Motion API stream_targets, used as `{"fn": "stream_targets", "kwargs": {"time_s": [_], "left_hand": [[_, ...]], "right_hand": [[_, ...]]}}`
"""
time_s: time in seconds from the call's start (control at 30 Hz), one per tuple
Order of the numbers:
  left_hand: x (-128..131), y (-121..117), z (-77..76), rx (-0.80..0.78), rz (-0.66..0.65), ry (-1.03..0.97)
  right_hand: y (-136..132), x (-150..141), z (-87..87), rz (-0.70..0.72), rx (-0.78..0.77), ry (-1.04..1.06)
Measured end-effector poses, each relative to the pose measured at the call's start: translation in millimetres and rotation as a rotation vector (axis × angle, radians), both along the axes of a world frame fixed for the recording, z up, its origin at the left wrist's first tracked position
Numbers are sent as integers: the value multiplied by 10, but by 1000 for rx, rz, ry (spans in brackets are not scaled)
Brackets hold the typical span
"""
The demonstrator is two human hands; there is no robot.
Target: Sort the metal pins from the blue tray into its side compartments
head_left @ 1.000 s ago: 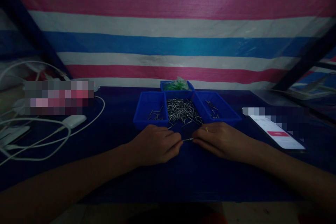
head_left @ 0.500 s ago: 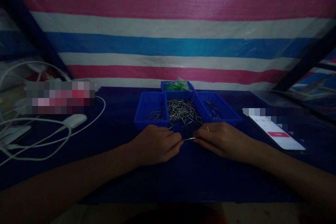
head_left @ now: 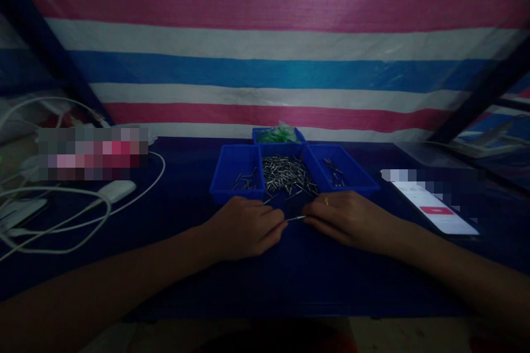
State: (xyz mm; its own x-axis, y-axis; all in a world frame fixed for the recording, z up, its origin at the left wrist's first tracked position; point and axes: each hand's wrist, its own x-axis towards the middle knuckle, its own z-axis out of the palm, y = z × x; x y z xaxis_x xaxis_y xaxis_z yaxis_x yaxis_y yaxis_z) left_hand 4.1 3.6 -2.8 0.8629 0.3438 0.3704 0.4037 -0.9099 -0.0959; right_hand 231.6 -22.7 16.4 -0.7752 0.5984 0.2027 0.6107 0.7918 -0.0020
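Between my two hands runs a thin metal rod (head_left: 295, 218), silvery and pen-tip-like. My left hand (head_left: 252, 229) pinches one end and my right hand (head_left: 345, 218), with a ring on one finger, pinches the other. Both ends are hidden in the fingers. Just beyond the hands lies a heap of similar small metal rods (head_left: 285, 174) on the table. A blue bin on the left (head_left: 226, 168) and a blue bin on the right (head_left: 351, 168) each hold several rods.
Behind the heap stands another blue bin (head_left: 257, 135) with a clear bag of green pieces (head_left: 281, 132). A lit phone (head_left: 443, 215) lies at the right. White cables (head_left: 110, 207) and a white adapter (head_left: 118, 191) lie at the left. A striped sheet (head_left: 265, 71) hangs behind the blue table (head_left: 314, 281).
Almost nothing differs. Both hands keep their pinch on the rod, and the whole view shifts only slightly.
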Motion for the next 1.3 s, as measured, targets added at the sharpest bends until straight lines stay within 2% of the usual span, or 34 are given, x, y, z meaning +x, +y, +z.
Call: {"fn": "stream_targets", "kwargs": {"time_s": [1.3], "left_hand": [[0, 15, 0, 7, 2, -5]], "right_hand": [[-4, -9, 3, 1, -46, 2]]}}
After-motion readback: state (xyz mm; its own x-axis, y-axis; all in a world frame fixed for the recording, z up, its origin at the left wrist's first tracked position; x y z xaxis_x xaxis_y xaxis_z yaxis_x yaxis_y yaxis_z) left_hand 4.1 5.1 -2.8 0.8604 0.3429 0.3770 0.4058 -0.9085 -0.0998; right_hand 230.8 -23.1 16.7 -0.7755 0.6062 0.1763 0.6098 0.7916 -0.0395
